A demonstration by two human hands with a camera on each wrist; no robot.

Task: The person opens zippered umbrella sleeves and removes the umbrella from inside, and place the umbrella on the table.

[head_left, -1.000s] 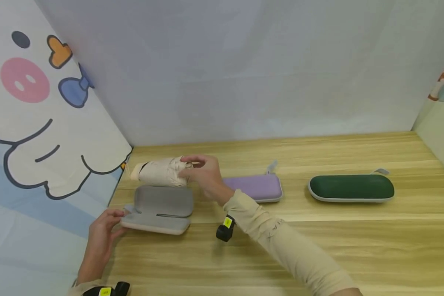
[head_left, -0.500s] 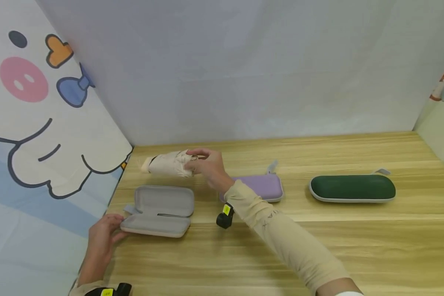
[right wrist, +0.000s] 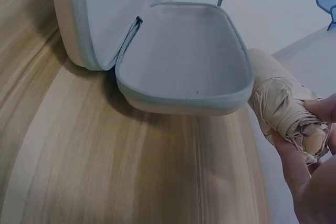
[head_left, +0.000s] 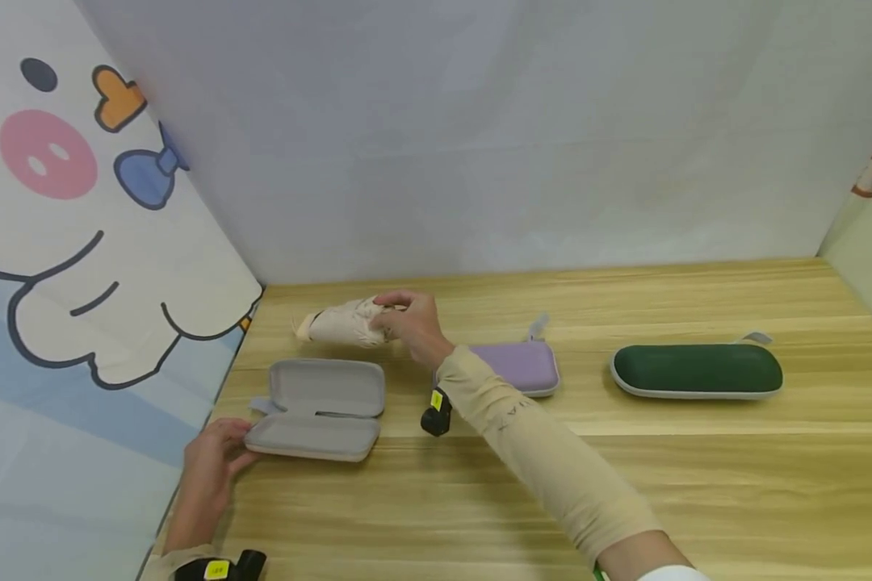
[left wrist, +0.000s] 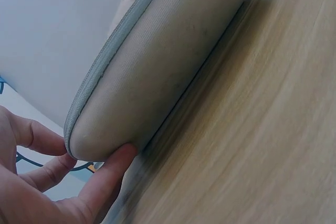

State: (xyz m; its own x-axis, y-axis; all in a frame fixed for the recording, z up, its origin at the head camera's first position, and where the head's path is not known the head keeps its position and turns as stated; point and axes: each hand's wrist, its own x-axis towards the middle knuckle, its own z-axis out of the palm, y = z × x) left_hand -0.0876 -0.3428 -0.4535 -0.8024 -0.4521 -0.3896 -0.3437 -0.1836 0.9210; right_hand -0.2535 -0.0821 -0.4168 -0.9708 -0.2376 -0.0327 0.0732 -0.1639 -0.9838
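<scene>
Pinching shows in both hands from the head view: the left hand [head_left: 207, 460] holds the near left corner of the grey case [head_left: 327, 386], which lies open on the tabletop [head_left: 407, 500], while the right hand [head_left: 416, 324] grips the right end of the beige bundle [head_left: 345, 323] behind it. Whether the bundle touches the tabletop I cannot tell. To the right lie the purple case [head_left: 519, 365], partly hidden by the right sleeve [head_left: 538, 436], and, well apart, the green case [head_left: 698, 368]. Seen from the left wrist, the thumb presses the grey case's pale outside and fingertips meet its zipped rim. Seen from the right wrist, thumb and fingers close about the bundle's crumpled end. The step in hand seems to be handling the bundle while steadying the grey case; the next move probably calls for a sure grip on that loose-looking cloth and a steady left hand.
</scene>
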